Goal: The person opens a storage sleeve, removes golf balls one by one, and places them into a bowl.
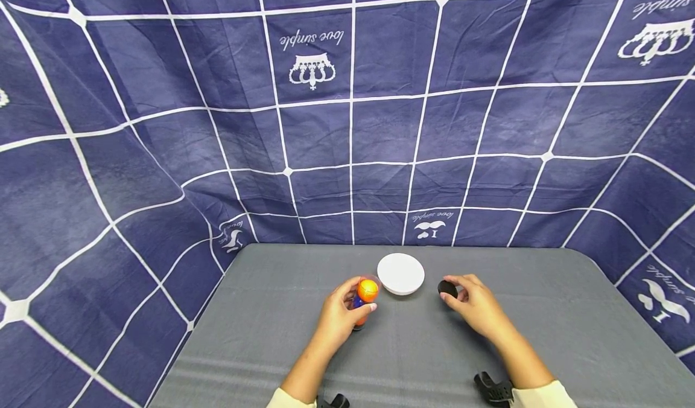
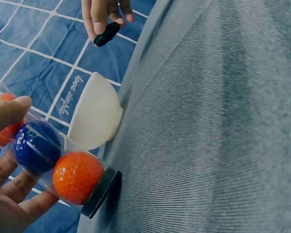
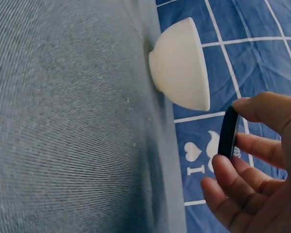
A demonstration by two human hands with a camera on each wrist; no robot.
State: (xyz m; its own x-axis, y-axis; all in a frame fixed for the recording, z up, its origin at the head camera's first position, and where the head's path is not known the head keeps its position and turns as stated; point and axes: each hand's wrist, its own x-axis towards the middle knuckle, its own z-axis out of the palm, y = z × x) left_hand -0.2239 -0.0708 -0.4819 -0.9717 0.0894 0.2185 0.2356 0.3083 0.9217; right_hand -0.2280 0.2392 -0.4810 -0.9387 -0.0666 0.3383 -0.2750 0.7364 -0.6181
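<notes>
My left hand [image 1: 339,308] grips a clear tube of golf balls, upright in the head view. Through its wall in the left wrist view show a blue golf ball [image 2: 38,146] with an orange golf ball [image 2: 77,177] below it. Another orange golf ball [image 1: 368,290] is at the tube's top, which has no cap on it. A black base [image 2: 103,193] closes the bottom, close over the table. Thumb and fingers of my right hand [image 1: 478,306] pinch a round black cap [image 3: 227,133], raised off the table. Between the hands, slightly farther back, stands a white bowl [image 1: 400,273].
A grey cloth covers the table [image 1: 271,335]. Behind it and along both sides hangs a blue curtain [image 1: 380,130] with white grid lines. Black straps [image 1: 493,388] sit at the wrists, by the pale sleeves [image 1: 543,396].
</notes>
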